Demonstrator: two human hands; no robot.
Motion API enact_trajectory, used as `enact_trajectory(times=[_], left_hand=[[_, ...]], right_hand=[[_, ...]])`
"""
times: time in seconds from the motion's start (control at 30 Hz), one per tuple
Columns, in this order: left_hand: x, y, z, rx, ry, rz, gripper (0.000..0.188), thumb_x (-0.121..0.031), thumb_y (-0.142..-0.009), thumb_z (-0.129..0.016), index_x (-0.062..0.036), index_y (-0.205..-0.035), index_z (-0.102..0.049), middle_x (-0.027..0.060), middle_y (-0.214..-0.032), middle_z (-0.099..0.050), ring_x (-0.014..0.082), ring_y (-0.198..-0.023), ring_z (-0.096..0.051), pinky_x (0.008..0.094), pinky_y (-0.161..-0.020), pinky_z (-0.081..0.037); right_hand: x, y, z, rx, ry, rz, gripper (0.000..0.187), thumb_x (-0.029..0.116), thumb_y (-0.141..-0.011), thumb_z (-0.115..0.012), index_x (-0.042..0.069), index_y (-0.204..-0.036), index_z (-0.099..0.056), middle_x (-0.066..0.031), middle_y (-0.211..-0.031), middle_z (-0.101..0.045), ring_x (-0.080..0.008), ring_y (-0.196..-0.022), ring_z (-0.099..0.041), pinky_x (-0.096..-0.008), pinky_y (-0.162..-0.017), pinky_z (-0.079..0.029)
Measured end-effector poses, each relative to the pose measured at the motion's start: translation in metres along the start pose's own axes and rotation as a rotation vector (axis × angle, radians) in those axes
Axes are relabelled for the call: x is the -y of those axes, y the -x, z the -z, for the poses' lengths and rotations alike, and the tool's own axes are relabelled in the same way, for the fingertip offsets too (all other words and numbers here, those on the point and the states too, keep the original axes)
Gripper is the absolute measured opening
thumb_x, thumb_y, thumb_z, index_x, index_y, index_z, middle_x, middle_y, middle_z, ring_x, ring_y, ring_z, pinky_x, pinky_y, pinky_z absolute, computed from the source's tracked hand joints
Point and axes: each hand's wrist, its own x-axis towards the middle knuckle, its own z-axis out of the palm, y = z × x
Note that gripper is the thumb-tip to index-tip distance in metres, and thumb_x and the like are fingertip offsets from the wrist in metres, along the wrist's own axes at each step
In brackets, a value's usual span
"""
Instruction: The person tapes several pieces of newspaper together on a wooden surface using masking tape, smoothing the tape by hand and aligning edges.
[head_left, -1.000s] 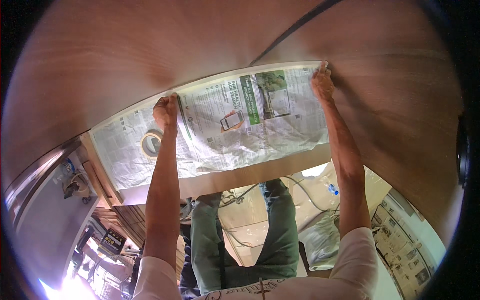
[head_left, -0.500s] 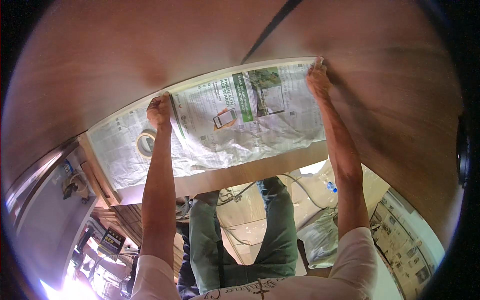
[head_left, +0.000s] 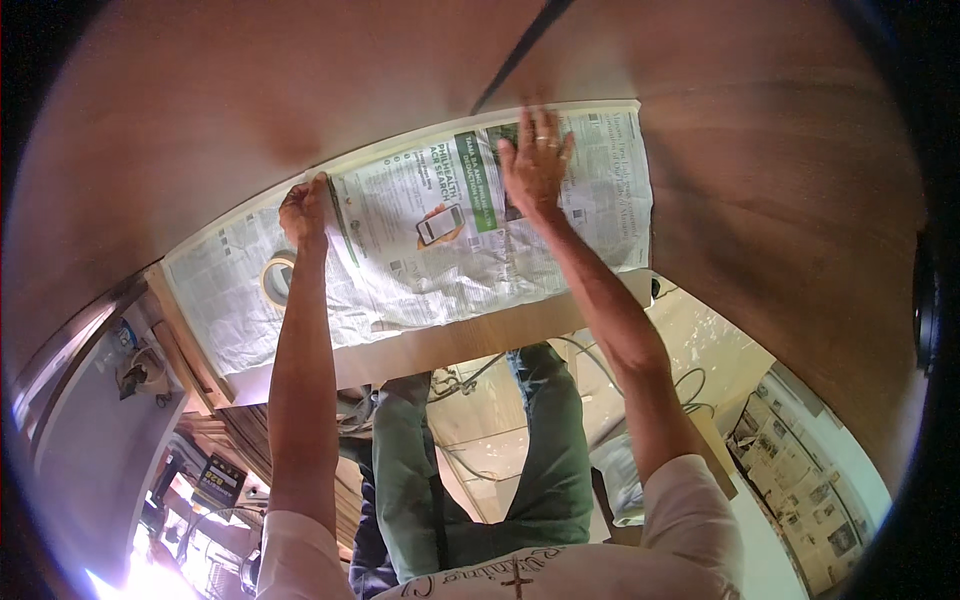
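A sheet of newspaper covers a long wooden panel in front of me, and a pale strip of tape runs along its far edge. My right hand lies flat on the paper right of the middle, fingers spread and reaching the taped edge. Closed at the far edge on the left is my left hand, its fingertips pressed together. What it pinches, if anything, is hidden. A roll of tape rests on the newspaper beside my left forearm, which partly covers it.
A large brown wooden surface rises beyond the paper and curves round to the right. Cables lie on the floor near my legs. At the lower left are a grey shelf and a fan. More newspaper is at the lower right.
My right hand has left the paper's far right corner, moved left and opened flat on the newspaper. My left hand keeps its place at the edge, while the view has shifted slightly.
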Motion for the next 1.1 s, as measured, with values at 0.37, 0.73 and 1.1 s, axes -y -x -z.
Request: enact_trajectory(times=[0.37, 0.73, 1.1], left_hand=[[-0.02, 0.013, -0.003, -0.049, -0.242, 0.063, 0.036, -0.047, -0.075, -0.085, -0.0136, -0.086, -0.077, 0.0024, -0.082, -0.075, 0.0162, -0.074, -0.067, 0.0337, -0.075, -0.052], [-0.047, 0.028, -0.001, -0.043, -0.423, 0.086, 0.038, -0.053, -0.076, -0.081, -0.0192, -0.093, -0.079, 0.0056, -0.09, -0.077, 0.0231, -0.084, -0.072, 0.0373, -0.082, -0.054], [-0.019, 0.027, -0.003, -0.08, -0.381, -0.31, 0.03, -0.029, -0.087, -0.074, -0.0095, -0.107, -0.064, 0.0124, -0.113, -0.07, 0.0309, -0.101, -0.068, 0.0426, -0.089, -0.052]], right_hand=[[0.111, 0.038, -0.007, 0.173, -0.189, 0.252, 0.067, 0.039, -0.1, -0.055, 0.005, -0.154, -0.036, -0.01, -0.164, -0.027, -0.0293, -0.154, -0.019, -0.0656, -0.12, -0.009], [0.19, 0.034, -0.029, 0.217, -0.257, 0.449, 0.061, 0.041, -0.1, -0.052, 0.008, -0.151, -0.043, -0.0094, -0.159, -0.038, -0.0259, -0.152, -0.024, -0.0603, -0.124, -0.007], [0.14, 0.028, -0.013, 0.165, -0.382, 0.51, 0.055, 0.03, -0.092, -0.065, 0.007, -0.14, -0.053, -0.0115, -0.149, -0.047, -0.0269, -0.146, -0.035, -0.0571, -0.122, -0.018]])
